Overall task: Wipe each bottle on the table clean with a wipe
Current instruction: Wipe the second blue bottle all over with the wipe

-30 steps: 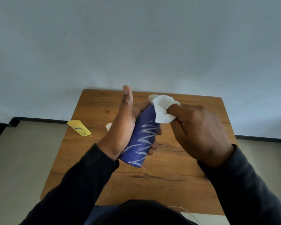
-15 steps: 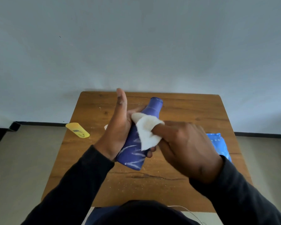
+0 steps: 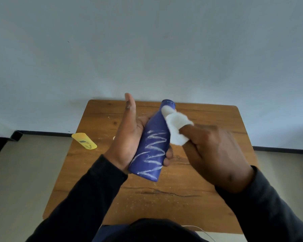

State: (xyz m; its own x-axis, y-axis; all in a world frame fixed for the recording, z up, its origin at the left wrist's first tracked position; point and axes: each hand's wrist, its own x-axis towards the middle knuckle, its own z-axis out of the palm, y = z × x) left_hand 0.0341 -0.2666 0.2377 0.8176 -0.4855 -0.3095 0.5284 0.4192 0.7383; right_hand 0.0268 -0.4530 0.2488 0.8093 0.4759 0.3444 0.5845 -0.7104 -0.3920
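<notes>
A blue bottle (image 3: pixel 153 145) with white zigzag chalk marks is held tilted above the wooden table (image 3: pixel 199 198), its cap end pointing away from me. My left hand (image 3: pixel 128 137) grips its lower body from the left, thumb raised, fingertips showing on the right side. My right hand (image 3: pixel 215 151) pinches a crumpled white wipe (image 3: pixel 177 128) and presses it against the bottle's upper right side near the neck. A yellow bottle (image 3: pixel 84 140) lies on its side at the table's left edge.
White crumbs or dust are scattered over the table's front half. A small white object (image 3: pixel 114 137) peeks out behind my left wrist. A pale wall rises behind the table, with beige floor on both sides.
My right hand has slid the wipe from the bottle's middle up towards its neck. The zigzag marks on the lower body show again. The blue pack at the right is now hidden.
</notes>
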